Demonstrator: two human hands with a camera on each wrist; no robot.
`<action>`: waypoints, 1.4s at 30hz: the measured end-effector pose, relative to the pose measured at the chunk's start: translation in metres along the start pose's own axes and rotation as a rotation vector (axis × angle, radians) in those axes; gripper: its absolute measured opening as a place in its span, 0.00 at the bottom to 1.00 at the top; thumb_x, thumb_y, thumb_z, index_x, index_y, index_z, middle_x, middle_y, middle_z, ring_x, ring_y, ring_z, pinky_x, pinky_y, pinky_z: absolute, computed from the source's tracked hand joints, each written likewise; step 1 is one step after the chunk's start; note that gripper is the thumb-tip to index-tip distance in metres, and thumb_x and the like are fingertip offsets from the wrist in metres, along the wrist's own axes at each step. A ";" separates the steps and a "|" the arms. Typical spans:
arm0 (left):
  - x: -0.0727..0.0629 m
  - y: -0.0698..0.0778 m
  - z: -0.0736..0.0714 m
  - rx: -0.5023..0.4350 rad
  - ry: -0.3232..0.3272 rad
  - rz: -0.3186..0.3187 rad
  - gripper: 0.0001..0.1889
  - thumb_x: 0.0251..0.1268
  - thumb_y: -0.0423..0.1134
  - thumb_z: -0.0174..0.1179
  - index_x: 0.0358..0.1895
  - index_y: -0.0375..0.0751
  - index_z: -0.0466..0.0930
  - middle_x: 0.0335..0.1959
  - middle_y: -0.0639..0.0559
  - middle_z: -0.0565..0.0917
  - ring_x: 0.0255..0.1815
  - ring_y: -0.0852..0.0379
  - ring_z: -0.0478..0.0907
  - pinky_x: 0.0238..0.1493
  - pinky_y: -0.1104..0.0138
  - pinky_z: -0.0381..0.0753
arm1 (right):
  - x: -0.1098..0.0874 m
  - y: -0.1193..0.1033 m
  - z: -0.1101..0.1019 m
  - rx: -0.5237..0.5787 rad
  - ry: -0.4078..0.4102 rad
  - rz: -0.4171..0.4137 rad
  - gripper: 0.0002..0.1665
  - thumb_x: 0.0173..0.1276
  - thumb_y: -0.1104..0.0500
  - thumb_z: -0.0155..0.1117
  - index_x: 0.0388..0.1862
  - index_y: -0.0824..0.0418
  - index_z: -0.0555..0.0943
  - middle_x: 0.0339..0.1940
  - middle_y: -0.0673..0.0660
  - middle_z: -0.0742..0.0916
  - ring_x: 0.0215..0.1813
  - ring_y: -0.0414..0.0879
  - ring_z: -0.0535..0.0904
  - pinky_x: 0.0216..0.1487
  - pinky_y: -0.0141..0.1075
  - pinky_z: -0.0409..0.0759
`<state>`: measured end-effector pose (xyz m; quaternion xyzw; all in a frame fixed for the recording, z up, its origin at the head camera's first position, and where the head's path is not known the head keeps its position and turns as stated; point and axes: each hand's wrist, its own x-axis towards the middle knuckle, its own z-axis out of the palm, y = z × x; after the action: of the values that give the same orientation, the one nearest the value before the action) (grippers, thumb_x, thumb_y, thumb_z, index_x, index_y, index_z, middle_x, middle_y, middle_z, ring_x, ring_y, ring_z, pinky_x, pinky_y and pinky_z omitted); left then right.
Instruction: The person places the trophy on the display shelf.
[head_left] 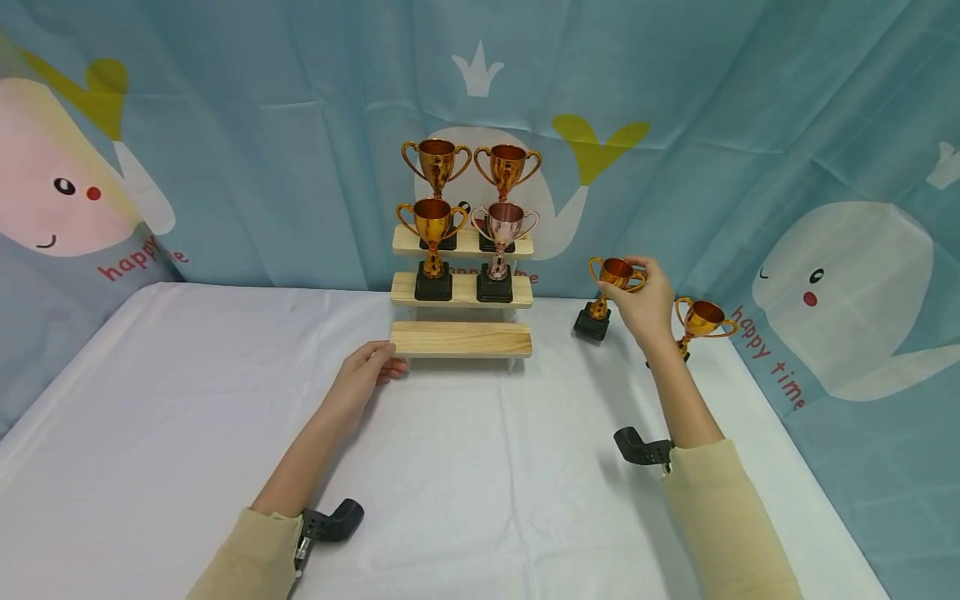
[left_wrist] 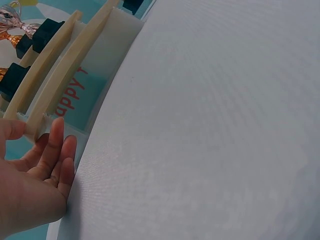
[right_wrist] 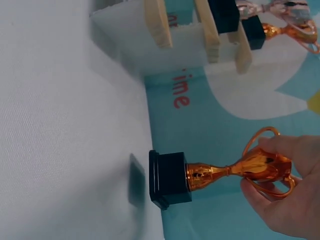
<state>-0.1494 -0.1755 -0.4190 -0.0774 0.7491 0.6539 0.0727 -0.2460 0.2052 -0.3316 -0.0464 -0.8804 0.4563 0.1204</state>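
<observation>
My right hand pinches a gold trophy cup by its bowl, between thumb and fingers. The trophy's black base is lifted off the white cloth, with its shadow apart from it. To the left, my left hand holds the left end of the lowest step of a three-tier wooden stand, thumb on top in the left wrist view. A gold trophy and a pinkish one stand on the middle step. Two more gold trophies stand on the top step, partly hidden.
Another gold trophy stands on the table at the right, its base partly behind my right forearm. A blue printed curtain hangs close behind the stand and along the right side. Black cameras sit on both wrists.
</observation>
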 end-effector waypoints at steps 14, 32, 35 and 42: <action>-0.002 0.001 0.000 -0.010 0.001 0.007 0.23 0.88 0.45 0.45 0.71 0.28 0.69 0.46 0.52 0.86 0.45 0.67 0.79 0.54 0.72 0.75 | -0.021 -0.017 -0.009 0.000 -0.047 -0.074 0.38 0.74 0.56 0.72 0.77 0.65 0.69 0.72 0.68 0.77 0.54 0.60 0.81 0.45 0.32 0.78; 0.000 0.000 0.000 -0.005 -0.004 0.011 0.24 0.88 0.45 0.45 0.71 0.28 0.69 0.47 0.51 0.87 0.46 0.67 0.79 0.54 0.72 0.75 | -0.044 -0.042 -0.013 -0.001 -0.056 -0.123 0.37 0.72 0.57 0.75 0.75 0.64 0.71 0.71 0.67 0.78 0.54 0.63 0.83 0.44 0.31 0.78; 0.000 0.000 0.000 -0.004 -0.003 0.006 0.24 0.88 0.46 0.45 0.71 0.29 0.69 0.47 0.51 0.87 0.46 0.66 0.79 0.54 0.71 0.75 | -0.048 -0.047 -0.013 0.004 -0.066 -0.125 0.38 0.72 0.57 0.75 0.76 0.64 0.71 0.71 0.67 0.78 0.55 0.63 0.84 0.45 0.32 0.79; -0.001 0.001 0.000 0.005 -0.001 0.003 0.24 0.88 0.46 0.45 0.71 0.29 0.69 0.46 0.52 0.86 0.47 0.65 0.79 0.55 0.71 0.74 | -0.053 -0.053 -0.010 0.034 -0.076 -0.156 0.36 0.72 0.59 0.75 0.75 0.65 0.72 0.68 0.67 0.79 0.54 0.63 0.84 0.45 0.29 0.79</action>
<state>-0.1483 -0.1753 -0.4181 -0.0759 0.7507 0.6523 0.0722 -0.1906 0.1718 -0.2918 0.0419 -0.8774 0.4618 0.1227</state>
